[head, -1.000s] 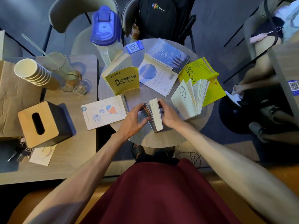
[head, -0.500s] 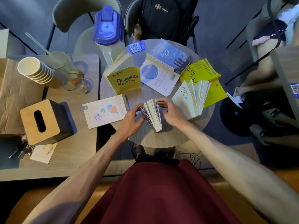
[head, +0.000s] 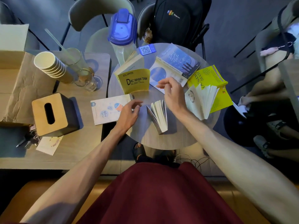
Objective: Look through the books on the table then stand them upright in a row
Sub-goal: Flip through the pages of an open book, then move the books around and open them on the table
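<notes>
Closest to the person, the near part of the round table (head: 169,139) is bare wood right up to the rim, so that's the roomiest bit. Just past it, a small paperback (head: 157,115) stands on its end near the middle, pages fanned open, dark cover on its left side, pale pages facing up.

Neither hand is on it. The left hand (head: 129,112) hovers just beside it on the left, fingers loose and spread, holding nothing, partly over the corner of the white fish-cover book (head: 108,110). That one lies flat and sticks out past the table's left edge toward the side table (head: 90,143). The right hand (head: 173,94) hangs above the paperback's far end, fingers loosely curled, nothing in it.

To the right, a white book (head: 202,101) stands fanned wide near the rim, leaning over the flat yellow book (head: 210,76), which pokes past the right edge.

Further back, the yellow "Dac Nhan Tam" book (head: 134,80) stands upright, half open. Beside it, a blue-and-white book (head: 174,67) lies open, cover up. There's a small bare patch between those two and the paperback. At the far rim sit a blue QR card (head: 147,49) and a blue-lidded pitcher (head: 122,29).
</notes>
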